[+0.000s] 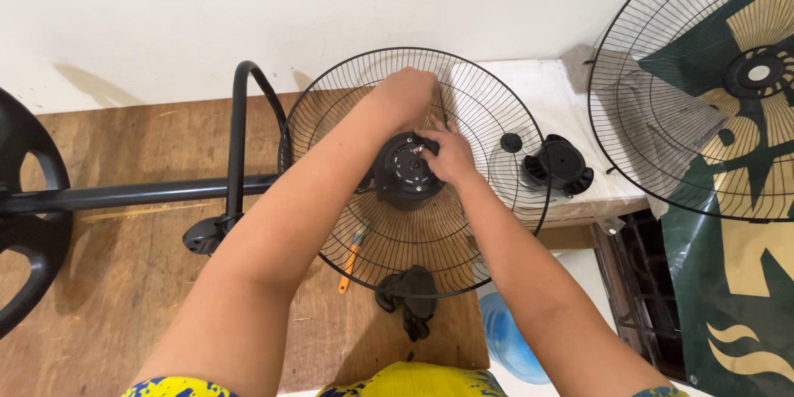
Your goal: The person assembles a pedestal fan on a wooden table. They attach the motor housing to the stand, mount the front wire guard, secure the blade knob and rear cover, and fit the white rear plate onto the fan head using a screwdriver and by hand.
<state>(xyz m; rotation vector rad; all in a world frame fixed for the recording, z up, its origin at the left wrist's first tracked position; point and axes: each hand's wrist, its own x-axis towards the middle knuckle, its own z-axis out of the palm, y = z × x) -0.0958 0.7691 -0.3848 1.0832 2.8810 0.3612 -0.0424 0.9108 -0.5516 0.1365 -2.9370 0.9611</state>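
**Both hands at the fan motor hub, rear guard lying flat**

Your left hand (407,93) reaches over the far rim of the rear wire guard (488,116), fingers curled down onto the wires; whether it grips a wire or just presses on it cannot be told. Your right hand (451,153) sits just this side of it, fingertips pinched on something small and pale at the centre of the black motor hub (405,172). The piece is too small to name.

The guard lies flat on the wooden desk (124,281), face up toward you, with the motor in its middle and the shaft axis pointing up at the camera. The black stand pole (149,193) runs away to the left of your left arm, its long axis across the desk, ending at the round base (25,215).

Handling, as a judgement: the wire guard looks light but springy, and thin wires will flex or bend if you lean on them. Hold it at the rim or steady the stiff motor housing, which likely carries most of the weight.

Below your right forearm, an orange-handled tool (349,266) lies under the wires. Right of your right hand, a black plastic nut and cap (559,164) rest on a white surface. A second fan (711,74) stands farther right.
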